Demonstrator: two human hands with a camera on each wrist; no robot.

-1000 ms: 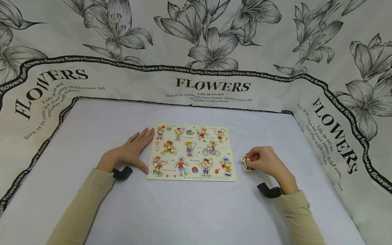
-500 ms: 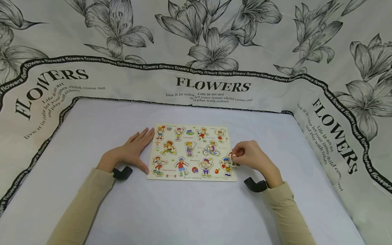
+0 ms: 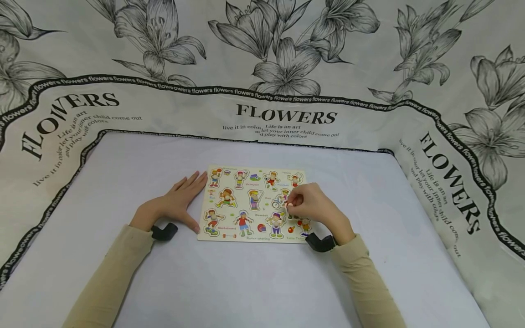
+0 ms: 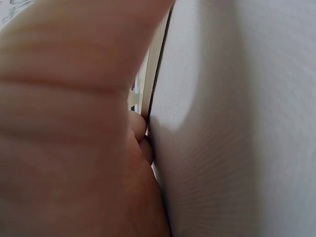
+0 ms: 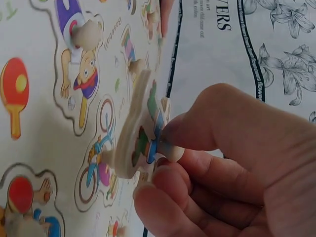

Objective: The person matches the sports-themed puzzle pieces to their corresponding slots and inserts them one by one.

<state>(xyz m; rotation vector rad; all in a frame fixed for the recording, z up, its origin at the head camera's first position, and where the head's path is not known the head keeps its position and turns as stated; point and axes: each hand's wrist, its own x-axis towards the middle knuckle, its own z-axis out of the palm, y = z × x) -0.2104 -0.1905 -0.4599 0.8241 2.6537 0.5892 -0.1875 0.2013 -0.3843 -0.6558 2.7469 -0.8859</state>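
A pale wooden puzzle board with printed sports figures lies flat on the table. My left hand lies spread along its left edge, fingertips and thumb right at the rim; in the left wrist view the palm hides most of the board's edge. Over the board's right part, my right hand pinches a wooden puzzle piece by its round knob between thumb and fingers. The piece shows green and blue paint and stands tilted, close over the bicycle rider piece.
Knobbed figures sit in the board, among them a baseball player and a table tennis player. White cloth covers the table. Behind rises a flower-printed fabric. A black wrist mount overlaps the board's lower right corner.
My right hand has carried the puzzle piece leftward from the cloth beside the board to over its right part. The left hand stays where it was.
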